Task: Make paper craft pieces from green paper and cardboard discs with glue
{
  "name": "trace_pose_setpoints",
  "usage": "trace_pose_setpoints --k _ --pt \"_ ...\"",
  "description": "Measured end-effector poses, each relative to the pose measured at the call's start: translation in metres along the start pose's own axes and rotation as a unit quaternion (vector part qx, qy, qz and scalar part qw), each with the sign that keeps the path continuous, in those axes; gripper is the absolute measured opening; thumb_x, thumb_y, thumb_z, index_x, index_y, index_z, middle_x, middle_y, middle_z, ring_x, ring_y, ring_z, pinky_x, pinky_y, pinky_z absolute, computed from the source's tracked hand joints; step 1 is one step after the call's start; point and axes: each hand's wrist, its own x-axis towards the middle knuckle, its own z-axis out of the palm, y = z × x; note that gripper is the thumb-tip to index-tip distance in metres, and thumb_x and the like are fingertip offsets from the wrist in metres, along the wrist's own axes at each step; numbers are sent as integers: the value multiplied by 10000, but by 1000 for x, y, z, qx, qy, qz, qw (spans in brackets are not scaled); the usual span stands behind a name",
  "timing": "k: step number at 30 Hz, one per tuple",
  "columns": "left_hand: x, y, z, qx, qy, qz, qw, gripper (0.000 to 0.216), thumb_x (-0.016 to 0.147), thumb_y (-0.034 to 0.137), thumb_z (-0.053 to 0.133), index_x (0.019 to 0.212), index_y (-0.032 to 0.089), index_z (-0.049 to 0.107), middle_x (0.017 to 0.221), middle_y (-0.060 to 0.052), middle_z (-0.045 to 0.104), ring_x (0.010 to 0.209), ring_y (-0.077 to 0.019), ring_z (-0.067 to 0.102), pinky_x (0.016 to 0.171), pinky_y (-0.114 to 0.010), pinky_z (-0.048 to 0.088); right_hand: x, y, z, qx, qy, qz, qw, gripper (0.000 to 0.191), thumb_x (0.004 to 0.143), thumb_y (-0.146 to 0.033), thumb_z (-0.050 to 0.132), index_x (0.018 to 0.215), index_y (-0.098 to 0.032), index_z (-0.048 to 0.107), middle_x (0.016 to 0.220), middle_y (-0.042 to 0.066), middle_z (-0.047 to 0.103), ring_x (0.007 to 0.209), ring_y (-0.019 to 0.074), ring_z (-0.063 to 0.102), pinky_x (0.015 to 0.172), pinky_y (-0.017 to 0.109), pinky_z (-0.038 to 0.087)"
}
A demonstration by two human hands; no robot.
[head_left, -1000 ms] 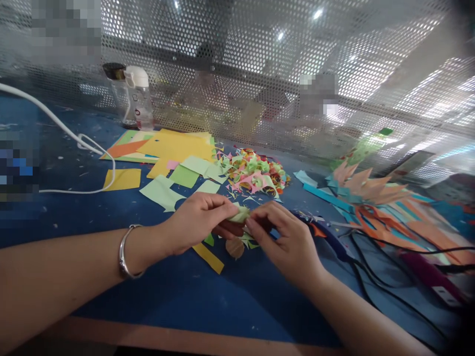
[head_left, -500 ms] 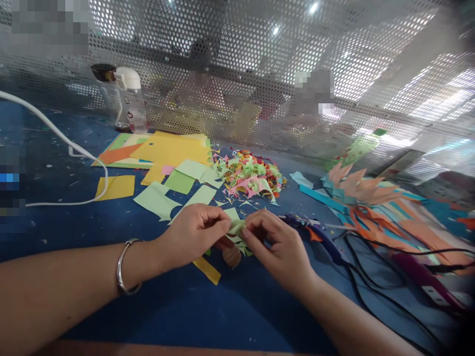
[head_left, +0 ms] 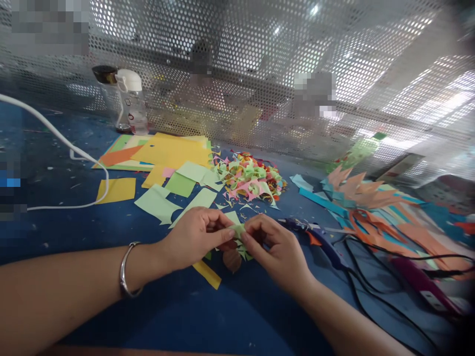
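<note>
Both my hands meet over the blue table (head_left: 185, 306), pinching a small folded piece of light green paper (head_left: 237, 230) between them. My left hand (head_left: 195, 237), with a silver bracelet on its wrist, grips the paper's left end with thumb and fingers closed. On the paper's right end, the curled fingers of my right hand (head_left: 276, 249) pinch it. Under the hands lie green paper scraps, a yellow strip (head_left: 208, 275) and a small brown round piece (head_left: 232, 259).
Yellow, orange and green paper sheets (head_left: 166, 153) lie at the back left, and a pile of cut coloured shapes (head_left: 250, 179) behind my hands. Orange and teal cut paper (head_left: 374, 202) and black cables (head_left: 371, 267) are on the right. A bottle (head_left: 131, 101), white cable (head_left: 55, 138) and mesh screen stand behind.
My hands stayed joined on the green paper, their fingers shifting slightly along it. The view tilted a little, so the hands sit slightly lower and closer.
</note>
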Motion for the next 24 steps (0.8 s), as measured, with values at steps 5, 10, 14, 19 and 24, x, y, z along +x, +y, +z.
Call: trace_pose_setpoints --k 5,10,14,19,24 --pt "-1 1 -2 1 6 5 1000 230 791 373 732 863 162 674 776 -43 732 760 -138 710 732 -266 576 0 -1 1 53 1 52 997 155 878 -340 603 821 -199 576 667 -24 543 553 104 487 512 244 417" --pt "-1 3 -3 4 12 -3 1000 218 795 364 727 861 164 673 772 -45 727 769 -145 718 754 -276 578 6 -7 0 120 -16 92 988 202 870 -392 618 889 -203 550 640 -55 510 493 86 463 448 219 387" --pt "-2 6 -4 20 23 9 999 205 814 359 701 871 165 668 779 -52 728 776 -155 722 767 -291 580 13 -14 -3 103 -59 103 988 223 883 -419 591 879 -196 579 627 -46 539 467 84 461 433 221 381" --pt "-2 9 -5 62 44 41 996 189 832 340 662 877 156 653 777 -55 723 752 -148 711 727 -278 581 20 -18 -3 60 -84 99 990 217 887 -400 572 821 -195 596 575 -55 477 473 91 449 459 231 376" --pt "0 7 -7 122 72 87 986 166 856 311 611 868 146 627 743 -42 716 696 -139 697 678 -271 573 25 -17 0 61 -97 112 987 221 877 -415 583 836 -198 584 598 -54 444 512 97 404 475 233 337"
